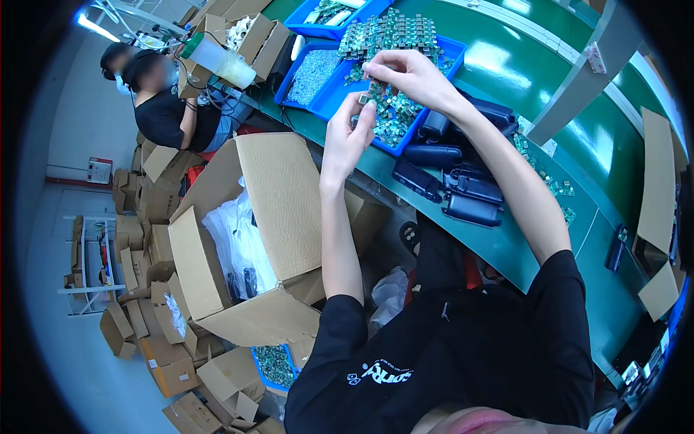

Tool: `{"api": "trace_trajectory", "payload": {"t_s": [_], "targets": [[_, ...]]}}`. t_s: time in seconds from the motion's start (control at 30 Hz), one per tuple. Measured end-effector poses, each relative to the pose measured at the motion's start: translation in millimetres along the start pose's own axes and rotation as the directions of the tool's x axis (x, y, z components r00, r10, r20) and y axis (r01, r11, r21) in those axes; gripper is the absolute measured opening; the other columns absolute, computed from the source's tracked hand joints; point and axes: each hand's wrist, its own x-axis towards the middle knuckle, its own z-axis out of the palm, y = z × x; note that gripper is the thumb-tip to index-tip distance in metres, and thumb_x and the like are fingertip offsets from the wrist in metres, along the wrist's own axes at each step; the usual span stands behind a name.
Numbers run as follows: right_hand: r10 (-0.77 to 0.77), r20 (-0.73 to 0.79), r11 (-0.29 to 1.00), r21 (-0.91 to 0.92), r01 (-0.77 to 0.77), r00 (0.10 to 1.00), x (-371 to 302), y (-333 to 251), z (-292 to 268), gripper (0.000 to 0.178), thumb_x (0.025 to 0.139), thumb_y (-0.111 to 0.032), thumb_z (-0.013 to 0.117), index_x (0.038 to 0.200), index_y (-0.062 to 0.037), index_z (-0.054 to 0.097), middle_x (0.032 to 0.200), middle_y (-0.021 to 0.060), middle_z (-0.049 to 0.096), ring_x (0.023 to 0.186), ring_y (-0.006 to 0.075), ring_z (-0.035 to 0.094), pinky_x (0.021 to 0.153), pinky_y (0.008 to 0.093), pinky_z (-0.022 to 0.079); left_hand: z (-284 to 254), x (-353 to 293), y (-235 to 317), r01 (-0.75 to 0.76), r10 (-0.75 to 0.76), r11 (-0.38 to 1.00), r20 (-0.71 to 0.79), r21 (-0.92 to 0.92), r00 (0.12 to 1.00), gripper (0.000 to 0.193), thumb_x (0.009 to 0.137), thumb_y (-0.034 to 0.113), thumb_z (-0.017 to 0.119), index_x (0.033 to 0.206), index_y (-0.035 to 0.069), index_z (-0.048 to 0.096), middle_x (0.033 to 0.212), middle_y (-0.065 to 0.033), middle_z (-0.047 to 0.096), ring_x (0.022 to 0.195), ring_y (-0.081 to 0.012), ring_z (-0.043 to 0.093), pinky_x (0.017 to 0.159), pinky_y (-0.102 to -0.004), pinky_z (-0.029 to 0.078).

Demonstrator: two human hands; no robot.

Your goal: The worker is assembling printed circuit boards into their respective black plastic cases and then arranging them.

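Note:
Both hands are raised over a blue bin (pixel 455 52) full of small green circuit boards (pixel 394 124). A short strip of circuit boards (pixel 375 90) runs between them. My left hand (pixel 350 134) pinches its lower end, thumb and fingers closed. Farther out, my right hand (pixel 406 74) closes thumb and fingertips on the upper end. Behind the hands, more board panels (pixel 390 32) are stacked in rows. Several black plastic housings (pixel 470 184) lie beside the bin, under my right forearm.
Left of the bin stands another blue bin (pixel 312 72) of small pale parts. A large open carton (pixel 278 210) with plastic bags is near my left forearm. A metal post (pixel 589 69) rises from the green table (pixel 520 242). Two people sit at the far left.

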Motion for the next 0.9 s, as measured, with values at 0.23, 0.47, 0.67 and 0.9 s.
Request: {"api": "trace_trajectory", "payload": {"t_s": [0.23, 0.47, 0.67, 0.9], "targets": [[0.302, 0.123, 0.863, 0.387, -0.326, 0.945, -2, 8, 12, 0.032, 0.098, -0.037, 0.058, 0.102, -0.0076, 0.070, 0.080, -0.0020, 0.064, 0.073, 0.0055, 0.058, 0.067, 0.0212, 0.047, -6, -2, -6, -0.077, 0.078, 0.997, 0.134, -0.014, 0.988, 0.021, 0.102, 0.024, 0.053, 0.106, 0.004, 0.056, 0.068, 0.0021, 0.053, 0.053, -0.0028, 0.045, 0.046, -0.0205, 0.033], [0.221, -0.027, 0.967, 0.133, -0.216, 0.975, -6, 45, 11, 0.032, 0.098, -0.036, 0.058, 0.104, -0.0072, 0.070, 0.084, 0.0009, 0.065, 0.079, 0.0084, 0.060, 0.072, 0.0233, 0.048, -6, 3, -15, 0.005, -0.005, 1.000, 0.054, -0.002, 0.999, 0.023, 0.104, 0.027, 0.049, 0.109, 0.004, 0.052, 0.069, 0.0009, 0.052, 0.054, -0.0036, 0.044, 0.048, -0.0197, 0.033], [-0.055, -0.104, 0.997, 0.042, 0.059, 0.993, -14, 47, 28, 0.031, 0.096, -0.035, 0.060, 0.103, -0.0073, 0.072, 0.090, 0.0071, 0.068, 0.087, 0.0132, 0.063, 0.076, 0.0294, 0.050, -6, 4, -23, 0.129, -0.109, 0.976, 0.119, -0.177, 0.987, 0.026, 0.105, 0.027, 0.046, 0.117, 0.005, 0.044, 0.072, -0.0004, 0.050, 0.056, -0.0051, 0.043, 0.049, -0.0205, 0.035], [-0.064, 0.057, 0.998, -0.007, 0.064, 0.996, -14, 34, 17, 0.030, 0.096, -0.032, 0.061, 0.104, -0.0047, 0.070, 0.084, 0.0036, 0.067, 0.077, 0.0100, 0.062, 0.070, 0.0262, 0.049, -6, 5, -31, 0.034, -0.023, 0.996, 0.139, -0.080, 0.990, 0.028, 0.104, 0.026, 0.048, 0.121, 0.005, 0.041, 0.075, -0.0002, 0.048, 0.057, -0.0067, 0.043, 0.054, -0.0214, 0.037]]}}
